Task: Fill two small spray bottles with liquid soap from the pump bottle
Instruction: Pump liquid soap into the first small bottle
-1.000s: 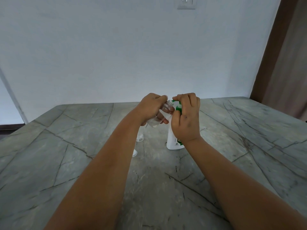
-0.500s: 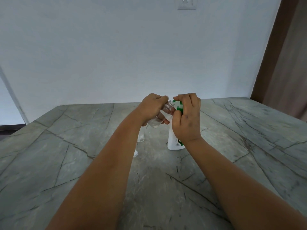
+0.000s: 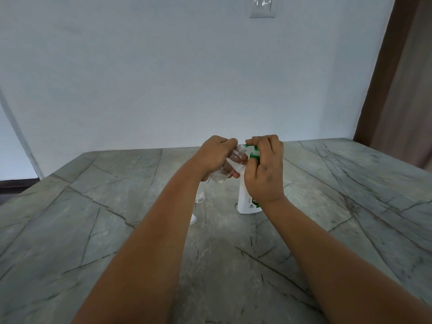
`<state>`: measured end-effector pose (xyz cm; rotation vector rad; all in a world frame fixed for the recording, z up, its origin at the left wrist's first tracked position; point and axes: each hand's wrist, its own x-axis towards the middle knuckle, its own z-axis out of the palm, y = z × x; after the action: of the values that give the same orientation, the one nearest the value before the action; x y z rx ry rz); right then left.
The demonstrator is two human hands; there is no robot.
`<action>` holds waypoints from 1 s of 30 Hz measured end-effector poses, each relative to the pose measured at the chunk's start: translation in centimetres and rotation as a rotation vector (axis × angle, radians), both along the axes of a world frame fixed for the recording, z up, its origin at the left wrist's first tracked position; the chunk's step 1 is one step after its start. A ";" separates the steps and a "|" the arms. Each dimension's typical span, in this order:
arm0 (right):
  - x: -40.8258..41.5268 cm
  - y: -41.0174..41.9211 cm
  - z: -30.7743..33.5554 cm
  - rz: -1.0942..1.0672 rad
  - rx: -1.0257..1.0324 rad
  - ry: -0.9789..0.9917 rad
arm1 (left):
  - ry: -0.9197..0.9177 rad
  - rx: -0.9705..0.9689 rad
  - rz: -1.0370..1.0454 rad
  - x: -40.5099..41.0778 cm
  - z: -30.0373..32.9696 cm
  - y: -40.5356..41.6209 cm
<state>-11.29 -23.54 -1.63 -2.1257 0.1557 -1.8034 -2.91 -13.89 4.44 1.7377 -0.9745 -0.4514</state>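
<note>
Holding a small clear spray bottle [image 3: 228, 166] tilted in the air, the left hand [image 3: 216, 157] has its fingers curled round the body so that the open threaded neck points at the green nozzle of the pump bottle [image 3: 247, 195], almost touching it. The right hand [image 3: 265, 169] sits on top of that white pump bottle, its fingers curled over the green pump head and pressing on it, while the bottle itself stands upright on the grey stone table [image 3: 93, 218]. This head view is the only one, and from it the filling looks to be in its first half: a thin layer of pale liquid seems to lie at the low end of the tilted bottle, though it is too small to judge how full it is. Just behind the left forearm, on the table, stands what appears to be a second clear bottle [image 3: 200, 196], partly hidden, and nearer the camera a small clear cap-like piece [image 3: 193, 219] lies beside the arm. Whether that second bottle holds any soap cannot be told. By my judgement, more pumping into the held bottle, the other bottle's fill, and refitting the spray tops all remain.
</note>
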 end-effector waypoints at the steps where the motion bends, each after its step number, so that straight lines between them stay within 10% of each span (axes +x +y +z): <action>1: 0.1 -0.1 0.0 -0.003 0.001 -0.005 | -0.004 0.000 -0.001 0.0 0.0 0.0; 30: -0.1 0.1 0.2 0.015 -0.006 0.007 | -0.012 0.003 0.017 0.3 -0.2 -0.2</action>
<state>-11.36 -23.47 -1.41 -2.1325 0.1364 -1.7903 -2.61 -14.12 4.27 1.7520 -0.9673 -0.4322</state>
